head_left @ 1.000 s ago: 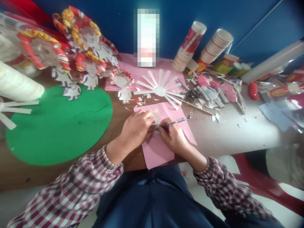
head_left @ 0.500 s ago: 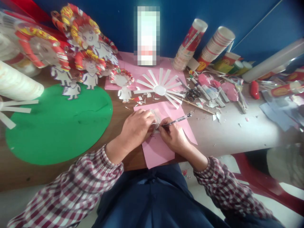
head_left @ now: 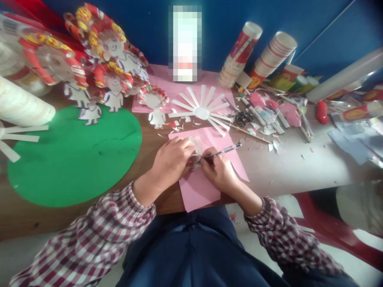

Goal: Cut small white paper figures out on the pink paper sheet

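Note:
My right hand (head_left: pixel 220 170) grips a pen (head_left: pixel 229 149) with a patterned barrel, its tip pointing down and left. The tip meets a small pale paper cutout (head_left: pixel 196 144) that lies on pink paper (head_left: pixel 201 193). My left hand (head_left: pixel 173 159) bends over the cutout's left side, fingers curled and closed on it, so much of the piece is hidden. Short dark pen marks show on the pink paper just below the fingers. A white paper piece with many cut strips (head_left: pixel 201 113) lies beyond both hands.
A green oval sheet (head_left: pixel 74 159) lies left, with paper dolls (head_left: pixel 113 97) standing behind it. Black-handled scissors (head_left: pixel 243 118), a thin wooden stick (head_left: pixel 251 134) and paper scraps lie right of centre. Stacked paper cups (head_left: pixel 273 56) and a blurred upright rectangle (head_left: pixel 185 44) stand at the back.
Both hands, the pen and the cutout keep nearly the same place. Only a very slight shift of the whole view shows.

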{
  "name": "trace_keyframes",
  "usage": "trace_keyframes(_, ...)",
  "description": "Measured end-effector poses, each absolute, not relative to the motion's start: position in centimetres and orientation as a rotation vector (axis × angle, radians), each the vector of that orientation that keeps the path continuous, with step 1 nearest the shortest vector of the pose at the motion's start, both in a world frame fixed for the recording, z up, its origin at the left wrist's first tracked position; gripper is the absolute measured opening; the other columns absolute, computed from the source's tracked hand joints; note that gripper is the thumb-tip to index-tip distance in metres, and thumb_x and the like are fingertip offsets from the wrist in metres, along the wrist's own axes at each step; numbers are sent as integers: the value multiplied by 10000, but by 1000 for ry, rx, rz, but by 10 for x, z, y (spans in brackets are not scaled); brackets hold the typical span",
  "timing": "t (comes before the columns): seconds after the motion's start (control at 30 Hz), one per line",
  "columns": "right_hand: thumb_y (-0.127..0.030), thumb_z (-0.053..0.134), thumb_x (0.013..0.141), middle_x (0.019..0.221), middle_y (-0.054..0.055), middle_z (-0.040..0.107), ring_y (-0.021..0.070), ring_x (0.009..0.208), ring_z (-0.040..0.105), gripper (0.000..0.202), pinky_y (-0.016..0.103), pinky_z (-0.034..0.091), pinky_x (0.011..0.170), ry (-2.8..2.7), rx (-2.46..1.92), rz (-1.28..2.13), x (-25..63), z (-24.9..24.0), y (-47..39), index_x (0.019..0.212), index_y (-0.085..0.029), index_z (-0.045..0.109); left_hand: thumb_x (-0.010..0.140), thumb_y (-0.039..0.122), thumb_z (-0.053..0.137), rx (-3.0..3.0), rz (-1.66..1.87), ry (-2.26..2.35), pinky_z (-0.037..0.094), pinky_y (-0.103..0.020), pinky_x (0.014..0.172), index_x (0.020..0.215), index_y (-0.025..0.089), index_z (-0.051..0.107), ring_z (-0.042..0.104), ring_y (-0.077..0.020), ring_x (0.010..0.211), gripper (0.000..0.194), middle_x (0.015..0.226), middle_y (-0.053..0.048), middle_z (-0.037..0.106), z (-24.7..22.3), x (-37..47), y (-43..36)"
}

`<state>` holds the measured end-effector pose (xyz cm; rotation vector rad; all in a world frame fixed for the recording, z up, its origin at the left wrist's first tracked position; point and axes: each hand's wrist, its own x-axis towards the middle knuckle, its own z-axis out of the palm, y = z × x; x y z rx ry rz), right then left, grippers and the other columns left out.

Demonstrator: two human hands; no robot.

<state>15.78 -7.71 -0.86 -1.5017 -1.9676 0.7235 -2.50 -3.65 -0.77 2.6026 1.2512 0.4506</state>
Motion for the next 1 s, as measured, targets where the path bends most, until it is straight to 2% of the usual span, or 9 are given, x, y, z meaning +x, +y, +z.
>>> trace_keyframes(0.37,-264,509,919,731,17,639,194,691,628,41,284,454,640,-1973,-1497,729,157,-7,-77,920,-223,510,889,237,602,2611,455,1242,477,-355,845,925,191,664,575,-232,978,85,1004,-59,653,-7,-26,-37)
trace_keyframes(0.57,-247,537,894,714,5,629,174,631,606,45,271,443,603,-1958,-1493,726,158,-8,-77,901,-221,500,870,218,617,2619,493,1233,479,-356,841,935,198,657,575,-234,984,79,1015,-59,653,-8,-26,-37)
trace_keyframes(0.8,-273,508,927,766,26,644,192,701,633,53,286,458,643,-1951,-1499,733,157,-9,-77,932,-220,507,896,232,585,2611,443,1247,481,-361,851,943,191,658,577,-236,990,95,1010,-58,652,-7,-25,-36)
trace_keyframes(1.0,-243,536,892,726,11,633,182,653,613,40,274,445,612,-1962,-1494,718,158,-9,-77,912,-219,511,875,246,619,2611,481,1231,478,-355,860,946,193,659,577,-235,997,97,1012,-63,651,-8,-26,-37)
